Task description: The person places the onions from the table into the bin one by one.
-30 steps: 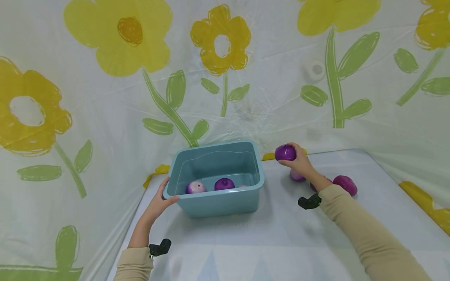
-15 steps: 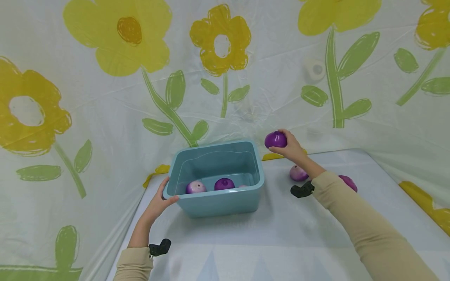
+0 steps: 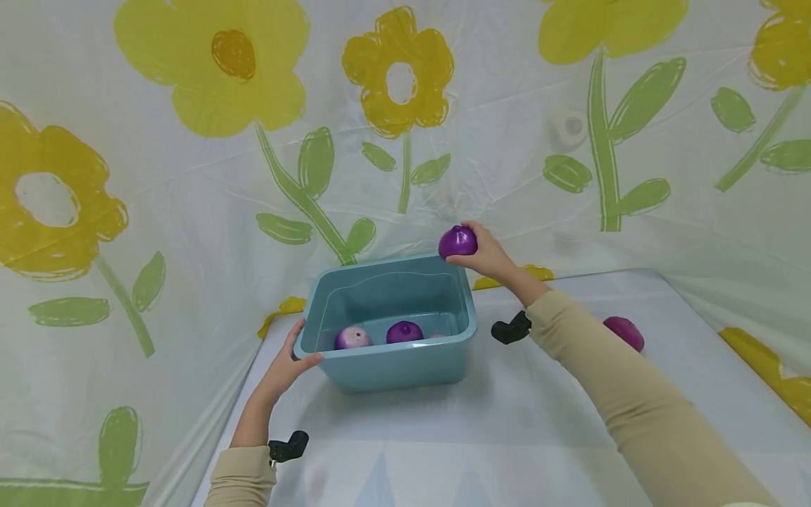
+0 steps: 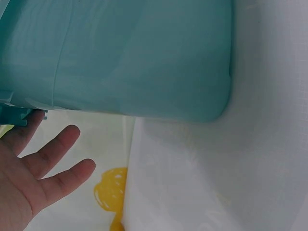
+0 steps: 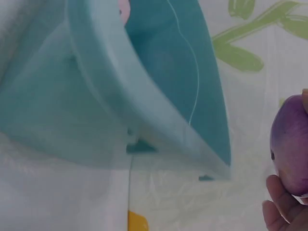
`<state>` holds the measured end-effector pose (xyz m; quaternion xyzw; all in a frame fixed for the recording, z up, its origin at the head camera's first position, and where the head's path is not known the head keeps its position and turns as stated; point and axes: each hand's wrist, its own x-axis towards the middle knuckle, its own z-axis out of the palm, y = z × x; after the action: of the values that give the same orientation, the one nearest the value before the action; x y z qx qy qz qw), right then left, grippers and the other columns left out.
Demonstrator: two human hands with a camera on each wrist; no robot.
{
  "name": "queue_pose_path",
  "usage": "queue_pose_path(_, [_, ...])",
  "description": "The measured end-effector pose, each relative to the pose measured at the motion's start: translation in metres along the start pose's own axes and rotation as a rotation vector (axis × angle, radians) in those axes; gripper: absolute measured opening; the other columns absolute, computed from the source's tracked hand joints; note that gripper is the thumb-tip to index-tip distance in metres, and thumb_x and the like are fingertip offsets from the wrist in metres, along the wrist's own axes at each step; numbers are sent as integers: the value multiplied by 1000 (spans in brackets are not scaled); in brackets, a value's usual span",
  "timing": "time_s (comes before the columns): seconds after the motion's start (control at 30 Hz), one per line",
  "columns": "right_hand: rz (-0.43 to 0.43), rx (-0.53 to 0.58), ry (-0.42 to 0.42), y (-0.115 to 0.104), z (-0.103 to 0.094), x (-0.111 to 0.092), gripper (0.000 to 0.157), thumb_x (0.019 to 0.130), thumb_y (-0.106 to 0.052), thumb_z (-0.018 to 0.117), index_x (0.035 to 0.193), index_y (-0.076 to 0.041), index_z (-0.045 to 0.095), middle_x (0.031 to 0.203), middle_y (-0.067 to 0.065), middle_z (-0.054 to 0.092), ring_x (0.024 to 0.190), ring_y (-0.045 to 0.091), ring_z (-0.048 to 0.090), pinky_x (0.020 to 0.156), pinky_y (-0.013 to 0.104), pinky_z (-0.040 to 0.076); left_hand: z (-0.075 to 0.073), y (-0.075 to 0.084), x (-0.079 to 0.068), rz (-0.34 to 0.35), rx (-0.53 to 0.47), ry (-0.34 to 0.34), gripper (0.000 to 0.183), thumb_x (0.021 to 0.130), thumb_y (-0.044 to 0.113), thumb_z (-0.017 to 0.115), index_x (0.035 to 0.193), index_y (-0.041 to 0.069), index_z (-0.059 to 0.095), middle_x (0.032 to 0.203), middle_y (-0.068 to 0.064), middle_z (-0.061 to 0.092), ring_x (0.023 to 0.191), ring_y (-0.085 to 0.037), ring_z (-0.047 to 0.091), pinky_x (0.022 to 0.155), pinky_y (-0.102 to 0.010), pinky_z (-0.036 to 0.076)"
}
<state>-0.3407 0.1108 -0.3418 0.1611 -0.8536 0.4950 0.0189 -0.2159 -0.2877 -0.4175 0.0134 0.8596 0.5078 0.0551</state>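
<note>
A purple onion is gripped between the thumb and fingers of my right hand, up at the back right corner of the blue plastic tub. The right wrist view has the same onion at its right edge, beside the tub. My left hand holds the tub's front left corner, thumb along the front rim. Its other fingers spread under the rim in the left wrist view. Inside lie a white-and-purple onion, a dark purple onion and a mostly hidden pale pink one.
On the white table, a magenta onion lies to the right, partly behind my right sleeve. A flowered sheet hangs close behind the tub. Each wrist carries a small black camera mount.
My right hand has carried the purple onion left and upward to the tub's back right corner. The right forearm now covers a pale onion on the table. My left hand and the tub stay put.
</note>
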Motion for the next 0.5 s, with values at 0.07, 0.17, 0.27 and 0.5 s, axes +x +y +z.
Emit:
queue_pose_path(0.07, [-14,-24,-24,-6,5,1,80,78,-23,71,140,-7,23,140,19,31,124,39,36,97,52,40,0,1,0,-6,2,1,88,85,29,61,147,22,-1,148,-20,16,132,-41,23,102,-59,28])
queue_pose_path(0.17, [-34,-58,-61,-13,11,3,80,77,-23,71,140,-6,25,139,20,32,124,38,37,97,51,40,0,1,-1,-10,6,1,89,85,29,62,147,22,-1,149,-20,16,133,-41,23,102,-59,27])
queue_pose_path(0.27, [-50,-92,-98,-19,16,4,80,77,-24,71,140,-6,25,138,20,33,124,39,36,97,52,40,0,3,-2,-8,11,-2,89,85,30,62,147,21,-2,149,-20,15,133,-41,22,102,-59,26])
queue_pose_path(0.5, [-82,-131,-165,-25,27,6,73,80,-28,68,141,-9,31,141,17,32,126,34,35,97,48,41,1,3,-5,-8,14,-6,89,85,30,61,147,22,-2,149,-19,14,133,-41,22,102,-59,26])
